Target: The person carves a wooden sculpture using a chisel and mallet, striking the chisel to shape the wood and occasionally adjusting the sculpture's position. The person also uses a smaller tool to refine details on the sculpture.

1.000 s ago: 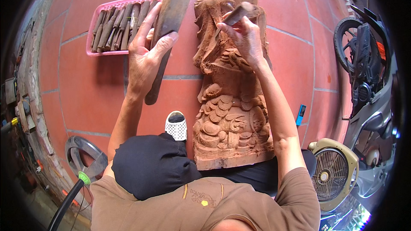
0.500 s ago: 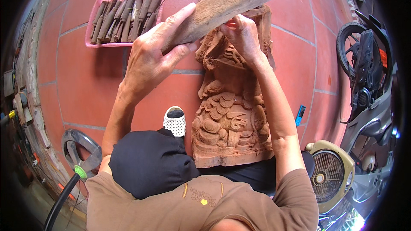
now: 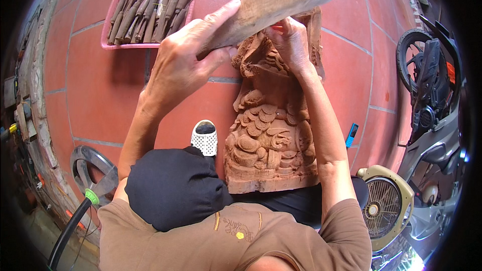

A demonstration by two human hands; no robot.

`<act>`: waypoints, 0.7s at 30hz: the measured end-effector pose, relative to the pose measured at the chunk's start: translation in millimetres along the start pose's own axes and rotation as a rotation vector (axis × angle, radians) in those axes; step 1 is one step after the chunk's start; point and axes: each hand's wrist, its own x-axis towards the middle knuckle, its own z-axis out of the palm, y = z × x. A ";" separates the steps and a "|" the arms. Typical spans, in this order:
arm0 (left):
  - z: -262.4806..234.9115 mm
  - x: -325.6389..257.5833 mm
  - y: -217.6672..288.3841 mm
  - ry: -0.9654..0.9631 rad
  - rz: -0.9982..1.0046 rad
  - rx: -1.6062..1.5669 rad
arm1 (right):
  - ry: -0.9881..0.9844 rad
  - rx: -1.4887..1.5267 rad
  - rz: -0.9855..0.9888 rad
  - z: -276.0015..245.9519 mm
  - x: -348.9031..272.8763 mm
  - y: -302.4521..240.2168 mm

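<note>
My left hand [image 3: 186, 60] is wrapped round the near end of a thick, weathered wooden block [image 3: 266, 12]. The block slants up to the right over the carving, its far end blurred. Beneath it, my right hand [image 3: 290, 45] is closed with its fingers pinched together; what they hold is hidden by the block. Both hands are above the upper half of a reddish-brown wood carving [image 3: 273, 140]. This long piece lies on the floor, its near end by my legs, with rounded, coin-like and scale-like shapes in relief.
A pink plastic basket [image 3: 106, 35] of dark, stick-like pieces [image 3: 150, 15] stands at the upper left on red floor tiles [image 3: 341, 65]. A blue phone [image 3: 352, 135], a beige fan [image 3: 382, 208] and a motorbike [image 3: 434, 140] are on the right. A grey wheel-like base [image 3: 95, 175] stands lower left.
My left hand and the wooden block have shifted slightly to the right, the block's far end now blurred. My right hand has moved only a little.
</note>
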 end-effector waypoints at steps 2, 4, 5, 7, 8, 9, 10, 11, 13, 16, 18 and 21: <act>-0.7 1.4 -0.2 -0.032 -0.030 0.074 | 0.006 0.008 0.002 -1.1 -3.0 0.7; -7.6 3.4 4.7 -0.053 -0.051 0.150 | 0.032 0.099 0.048 -1.8 -7.7 6.1; -7.2 2.1 2.5 -0.013 -0.059 0.097 | 0.044 0.147 0.071 -2.4 -10.0 8.6; -4.9 -1.1 -6.1 0.066 -0.079 -0.010 | 0.022 0.329 0.227 -6.1 -19.0 7.1; -6.5 -1.3 -8.4 0.098 -0.048 -0.004 | 0.009 0.420 0.307 -6.9 -23.6 3.4; -8.7 -1.1 -10.2 0.131 -0.018 0.002 | -0.031 0.434 0.356 -9.6 -24.4 0.4; -9.5 0.0 -11.1 0.160 0.017 0.002 | -0.029 0.441 0.363 -10.6 -24.1 -1.8; -10.7 1.0 -10.5 0.153 0.009 -0.007 | -0.027 0.449 0.371 -10.1 -23.9 -3.5; -10.2 0.8 -9.1 0.166 -0.005 -0.026 | -0.012 0.420 0.337 -8.8 -21.6 -6.9; -10.0 0.6 -7.0 0.155 0.002 -0.045 | 0.001 0.309 0.218 -7.1 -15.9 -10.3; -10.1 -0.4 -7.3 0.118 0.005 -0.068 | -0.022 0.236 0.145 -5.7 -12.0 -10.2; -6.7 -1.6 -10.1 0.021 0.000 -0.063 | -0.035 0.169 0.224 -4.8 -10.8 -14.8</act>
